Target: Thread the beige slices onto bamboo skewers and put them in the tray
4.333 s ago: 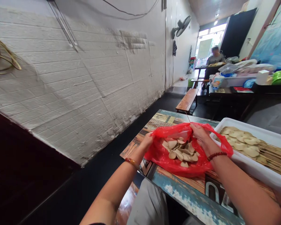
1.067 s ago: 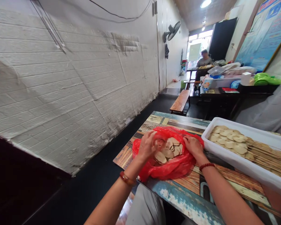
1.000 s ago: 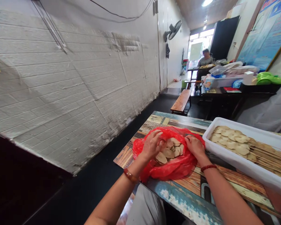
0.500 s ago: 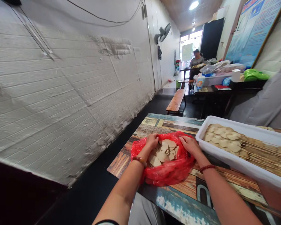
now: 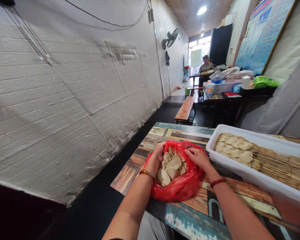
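Observation:
A crumpled red plastic bag (image 5: 176, 193) lies opened out on the wood-patterned table, its mouth facing up. Inside it is a heap of thin, pale tan round slices (image 5: 173, 164); what food they are I cannot tell. My left hand (image 5: 158, 156) grips the bag's left rim, its fingertips partly hidden by the plastic. On the opposite side my right hand (image 5: 198, 158) is closed on the right rim, fingers pointing inward over the slices. To the right, a white plastic tub (image 5: 236, 170) holds similar slices threaded on thin wooden skewers (image 5: 277, 159).
The tabletop (image 5: 132, 173) has a near edge close to my lap. Beyond it stand a wooden bench (image 5: 185, 108) and a dark table with a paper cup (image 5: 210, 89), bags and a green item (image 5: 263, 82). A person (image 5: 205, 66) sits far back. A brick-patterned wall (image 5: 65, 100) runs along the left.
The bag's left side has been drawn inward and the slices have shifted into a more upright, tighter heap. My right hand has moved slightly inward along the rim. The view has shifted slightly.

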Motion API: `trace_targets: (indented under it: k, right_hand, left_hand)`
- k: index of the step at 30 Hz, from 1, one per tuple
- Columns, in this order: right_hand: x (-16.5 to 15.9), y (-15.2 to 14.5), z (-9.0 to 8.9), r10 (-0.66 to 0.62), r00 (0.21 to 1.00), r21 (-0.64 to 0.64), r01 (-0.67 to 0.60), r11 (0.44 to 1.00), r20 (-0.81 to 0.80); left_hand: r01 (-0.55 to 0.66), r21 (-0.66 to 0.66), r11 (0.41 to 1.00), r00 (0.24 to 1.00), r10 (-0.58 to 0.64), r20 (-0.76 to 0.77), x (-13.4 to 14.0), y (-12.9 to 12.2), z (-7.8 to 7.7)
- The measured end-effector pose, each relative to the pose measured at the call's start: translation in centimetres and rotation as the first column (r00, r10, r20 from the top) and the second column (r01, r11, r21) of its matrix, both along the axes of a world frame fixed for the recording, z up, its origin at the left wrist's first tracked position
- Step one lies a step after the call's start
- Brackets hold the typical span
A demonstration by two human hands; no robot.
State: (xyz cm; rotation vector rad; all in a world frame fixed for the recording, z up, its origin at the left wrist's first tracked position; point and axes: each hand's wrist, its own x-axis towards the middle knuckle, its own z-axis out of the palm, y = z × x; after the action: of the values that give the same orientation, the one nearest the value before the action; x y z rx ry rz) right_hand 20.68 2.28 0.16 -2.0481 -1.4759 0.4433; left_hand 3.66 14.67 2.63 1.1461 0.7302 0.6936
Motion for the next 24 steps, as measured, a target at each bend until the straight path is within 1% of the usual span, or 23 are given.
trace_targets:
  k: [3,6,8,10,14,17,19,22,24]
  right_hand:
    - [-0.2,0.3,0.2,-0.004,1.000,0.014,0.004,1.000,-0.010]
    - [-0.5,0.4,0.0,-0.014,1.000,0.027,0.013,1.000,0.012]
    - [-0.6,0.5,-0.2,-0.034,0.999,0.028,0.034,0.999,0.030]
    - [-0.4,0.5,-0.5,-0.057,0.997,0.024,0.056,0.998,0.043]
    - [0.2,0.8,-1.0,-0.082,0.995,0.021,0.081,0.996,0.058]
    - [0.7,1.2,-1.1,-0.099,0.993,0.025,0.097,0.995,0.068]
    - [1.0,1.2,-1.2,-0.113,0.990,0.020,0.112,0.994,0.087]
    - [1.2,1.0,-1.2,-0.163,0.975,-0.019,0.168,0.986,0.151]
    - [1.0,0.6,-1.2,-0.200,0.956,-0.059,0.217,0.974,0.215]
  left_hand:
    - [0.087,-0.061,0.994,0.996,-0.086,0.021,0.5,0.2,0.8]
    - [0.149,-0.093,0.984,0.988,-0.145,0.054,1.2,0.4,1.4]
    - [0.169,-0.101,0.980,0.984,-0.163,0.066,1.6,0.6,1.5]
    - [0.158,-0.094,0.983,0.986,-0.153,0.060,1.9,0.8,1.3]
    - [0.073,-0.031,0.997,0.997,-0.073,0.003,1.6,1.4,0.1]
    - [-0.035,0.063,0.997,0.997,0.039,-0.065,0.8,1.8,-1.2]
    - [-0.096,0.142,0.985,0.987,0.112,-0.111,0.4,1.9,-1.9]
    - [-0.153,0.272,0.950,0.965,0.203,-0.165,0.2,1.8,-2.2]
    - [-0.174,0.350,0.920,0.949,0.251,-0.189,0.2,1.6,-1.7]
